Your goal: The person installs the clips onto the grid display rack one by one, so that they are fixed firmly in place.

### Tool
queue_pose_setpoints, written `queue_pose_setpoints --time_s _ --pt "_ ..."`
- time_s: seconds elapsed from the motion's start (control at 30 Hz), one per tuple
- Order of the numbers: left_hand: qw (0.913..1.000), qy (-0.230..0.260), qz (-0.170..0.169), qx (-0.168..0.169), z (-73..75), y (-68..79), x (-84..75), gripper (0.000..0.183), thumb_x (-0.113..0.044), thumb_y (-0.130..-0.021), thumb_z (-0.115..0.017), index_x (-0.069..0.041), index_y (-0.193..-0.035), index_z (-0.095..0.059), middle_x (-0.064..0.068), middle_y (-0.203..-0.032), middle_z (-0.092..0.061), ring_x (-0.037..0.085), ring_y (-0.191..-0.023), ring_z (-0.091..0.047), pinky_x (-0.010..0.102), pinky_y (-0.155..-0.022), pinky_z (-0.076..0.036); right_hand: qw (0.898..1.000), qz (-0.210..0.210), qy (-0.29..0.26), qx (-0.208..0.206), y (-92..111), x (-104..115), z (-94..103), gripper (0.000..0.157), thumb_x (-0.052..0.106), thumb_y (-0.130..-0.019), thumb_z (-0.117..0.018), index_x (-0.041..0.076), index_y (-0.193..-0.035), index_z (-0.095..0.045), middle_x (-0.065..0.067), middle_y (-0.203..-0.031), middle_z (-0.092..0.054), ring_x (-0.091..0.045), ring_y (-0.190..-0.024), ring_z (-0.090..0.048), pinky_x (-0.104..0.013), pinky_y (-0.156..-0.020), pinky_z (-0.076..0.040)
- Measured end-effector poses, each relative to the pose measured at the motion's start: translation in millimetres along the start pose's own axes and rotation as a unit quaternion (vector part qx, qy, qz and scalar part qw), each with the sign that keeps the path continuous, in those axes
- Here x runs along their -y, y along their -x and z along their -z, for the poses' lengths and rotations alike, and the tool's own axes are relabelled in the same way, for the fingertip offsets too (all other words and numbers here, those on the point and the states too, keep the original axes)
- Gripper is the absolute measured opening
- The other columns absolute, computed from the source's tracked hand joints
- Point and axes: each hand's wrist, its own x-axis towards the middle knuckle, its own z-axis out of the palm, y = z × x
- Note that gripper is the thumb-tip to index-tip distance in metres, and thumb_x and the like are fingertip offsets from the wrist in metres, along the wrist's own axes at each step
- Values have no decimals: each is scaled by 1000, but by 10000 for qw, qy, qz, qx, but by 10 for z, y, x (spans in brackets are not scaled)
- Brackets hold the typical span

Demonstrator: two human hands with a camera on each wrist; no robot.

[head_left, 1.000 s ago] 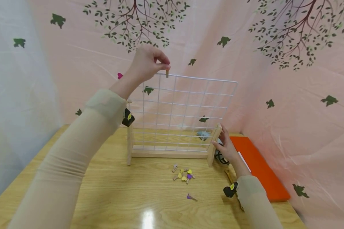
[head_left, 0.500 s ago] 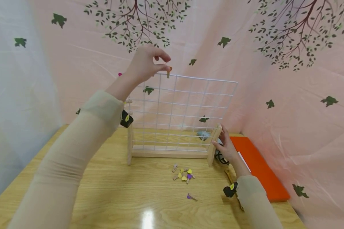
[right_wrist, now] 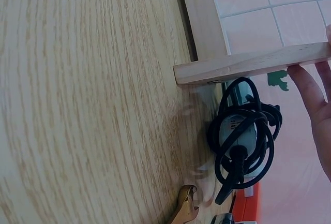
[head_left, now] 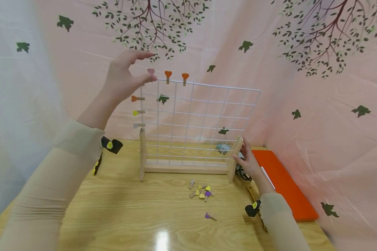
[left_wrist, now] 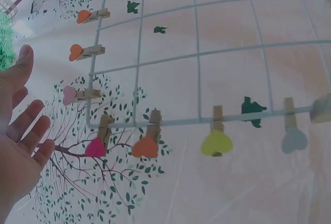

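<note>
My left hand [head_left: 122, 78] is at the upper left corner of a white wire grid [head_left: 201, 104], thumb and fingers spread, holding nothing. Small heart-topped clothespins line that corner. Along the top edge are two orange-heart clothespins [head_left: 168, 75] and a pink one [head_left: 151, 71]. Down the left side are an orange, a yellow [head_left: 135, 113] and a pale grey one; a magenta-heart clothespin [left_wrist: 96, 146] shows there in the left wrist view. The grid stands in a wooden stand [head_left: 185, 169]. My right hand [head_left: 249, 158] grips its right post [right_wrist: 248, 63] between thumb and fingers.
Several loose clothespins [head_left: 201, 195] lie on the table before the stand, with a purple-heart one [head_left: 209, 216] nearer. Behind the right post is a grey device wrapped in black cord [right_wrist: 243, 131]. A gold-coloured tool [right_wrist: 185, 206] and a flat red-orange object [head_left: 286, 184] lie to the right.
My left hand has let go of the orange-heart clothespin on the top wire and moved left, uncovering the other clothespins. My right hand stays on the post.
</note>
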Motion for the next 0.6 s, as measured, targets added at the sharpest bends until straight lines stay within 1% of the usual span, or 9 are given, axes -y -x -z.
queue_pose_setpoints --time_s 0.07,0.2,0.3,0.37,0.4,0.5,0.6 --pt "9999 35 124 16 17 109 83 59 -38 -74 -69 -22 -128 -48 -6 -127 -48 9 -118 -40 28 -100 -31 10000 10 -31 4 -3 -8 1 79 14 -89 -55 39 -140 -1 -15 -146 -15 -36 -132 -18 -62 -97 -25" --pt "9998 124 138 -109 -27 367 287 66 -32 -71 -73 -19 -130 -45 -3 -129 -47 11 -118 -40 33 -98 -34 10000 -21 -51 22 1 -9 0 79 14 -89 -54 34 -142 1 -15 -146 -15 -36 -133 -17 -63 -97 -23" --pt "9990 142 -20 -435 -94 592 456 68 -24 -69 -76 -15 -129 -46 1 -128 -48 14 -118 -41 35 -97 -37 9999 -89 -53 51 3 26 -8 79 12 -89 -54 31 -143 2 -15 -146 -14 -36 -133 -16 -63 -98 -22" --pt "9979 174 -32 -619 -140 747 554 70 -21 -67 -77 -14 -129 -45 1 -128 -47 15 -119 -41 37 -96 -38 9999 -126 -84 68 9 81 -22 79 11 -89 -54 29 -143 1 -17 -146 -14 -37 -133 -16 -63 -98 -22" --pt "9976 192 3 -667 -163 820 603 71 -20 -67 -78 -15 -130 -44 0 -129 -46 15 -119 -40 38 -96 -38 9998 -130 -101 74 12 113 -28 79 9 -89 -53 27 -143 2 -18 -146 -14 -38 -132 -15 -63 -98 -21" --pt "9971 283 209 -681 -247 1025 733 73 -19 -68 -77 -16 -131 -42 0 -131 -44 17 -120 -39 39 -96 -38 9997 -215 -102 108 36 215 -42 78 8 -89 -52 27 -143 2 -18 -146 -13 -38 -133 -13 -63 -98 -20" --pt "9964 345 586 -513 -352 1213 848 72 -23 -70 -75 -20 -133 -39 0 -133 -42 20 -120 -39 41 -95 -38 9997 -238 -37 90 51 258 -39 78 8 -90 -51 31 -142 2 -19 -145 -14 -38 -133 -14 -63 -98 -21"
